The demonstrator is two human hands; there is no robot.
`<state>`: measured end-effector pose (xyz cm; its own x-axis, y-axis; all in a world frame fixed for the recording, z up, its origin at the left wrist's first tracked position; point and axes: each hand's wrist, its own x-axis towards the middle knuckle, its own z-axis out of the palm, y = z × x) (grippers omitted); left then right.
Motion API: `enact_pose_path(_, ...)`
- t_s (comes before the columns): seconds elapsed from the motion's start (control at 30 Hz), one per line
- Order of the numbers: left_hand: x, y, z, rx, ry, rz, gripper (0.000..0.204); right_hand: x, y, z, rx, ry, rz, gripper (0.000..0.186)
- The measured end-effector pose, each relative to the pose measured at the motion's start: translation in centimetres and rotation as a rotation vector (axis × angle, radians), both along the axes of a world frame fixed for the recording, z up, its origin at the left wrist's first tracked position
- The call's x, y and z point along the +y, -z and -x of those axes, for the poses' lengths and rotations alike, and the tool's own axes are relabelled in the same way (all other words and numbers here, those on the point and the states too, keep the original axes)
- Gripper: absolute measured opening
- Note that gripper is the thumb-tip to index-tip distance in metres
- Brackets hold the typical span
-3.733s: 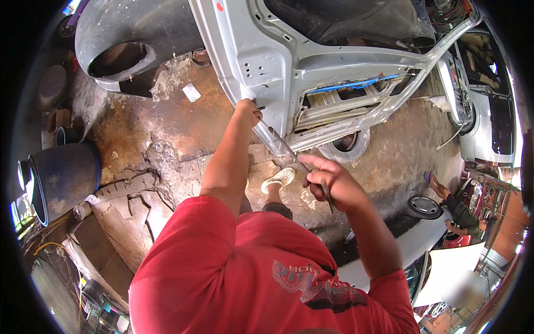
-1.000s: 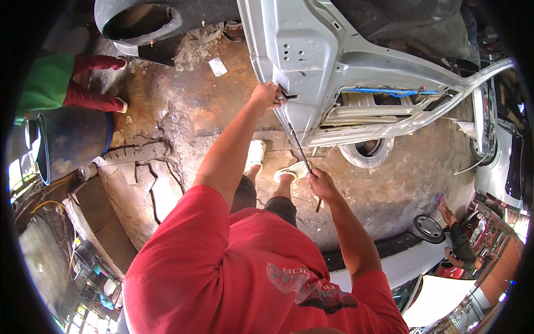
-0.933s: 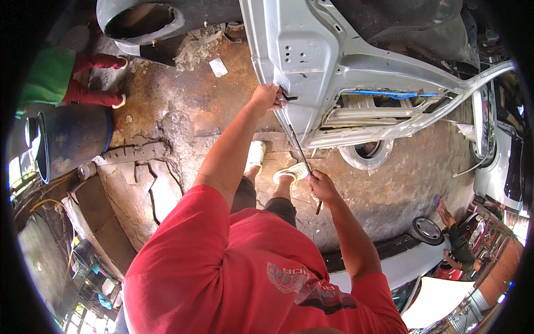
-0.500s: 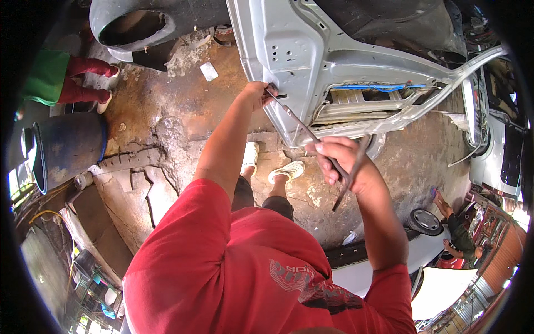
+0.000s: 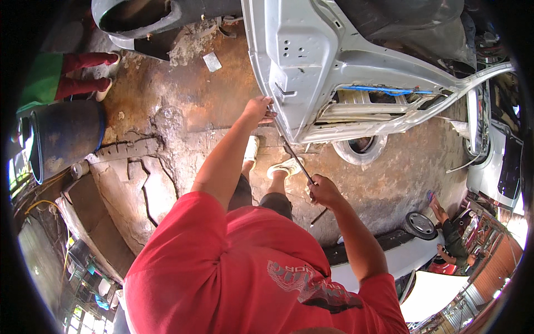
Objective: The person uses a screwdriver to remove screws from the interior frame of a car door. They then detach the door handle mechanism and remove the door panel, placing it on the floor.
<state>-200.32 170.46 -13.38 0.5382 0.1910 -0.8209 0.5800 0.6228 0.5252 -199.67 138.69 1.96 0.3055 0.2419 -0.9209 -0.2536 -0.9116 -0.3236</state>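
Note:
My right hand (image 5: 325, 191) is closed around the lower part of a long dark metal rod (image 5: 298, 158). A bent end of the rod sticks out below that fist. The rod slants up and left to my left hand (image 5: 260, 109), whose fingers are curled at its upper end, beside the near left edge of a grey car door (image 5: 306, 72). The door's bare inner side faces up, with small holes, slots and a long opening where a blue strip (image 5: 384, 89) lies. The rod's very tip is partly hidden by my left fingers.
A tyre (image 5: 361, 150) lies under the door's near edge. A dark blue drum (image 5: 69, 136) and a person in green and dark red (image 5: 83, 78) are at left. At right are a white car (image 5: 384, 256) and another person (image 5: 456, 239). The concrete floor (image 5: 183, 117) is cracked.
The rod has come back from the door panel and swung lower. My right hand has moved down and left, and my left hand has dropped slightly, to just outside the door's edge.

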Motion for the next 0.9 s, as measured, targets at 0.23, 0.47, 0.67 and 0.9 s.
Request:
enact_pose_path(0.23, -0.9, 1.1, -2.0, -0.053, 0.009, -0.101, 0.028, -3.2, 8.5, 1.8, -0.101, 0.173, -0.077, 0.009)
enact_pose_path(0.47, -0.6, 1.5, -2.7, -0.056, 0.118, -0.13, 0.028, -3.8, 12.6, 1.9, -0.201, 0.067, -0.039, 0.009)
enact_pose_path(0.67, -0.9, 2.1, -2.3, -0.086, 0.116, -0.128, 0.028, -5.9, 17.2, 2.6, -0.293, -0.029, -0.048, 0.011)
enact_pose_path(0.9, -1.2, 2.6, -1.9, -0.086, 0.101, -0.244, 0.029, -3.0, 15.8, 2.2, -0.288, -0.077, 0.082, 0.025)
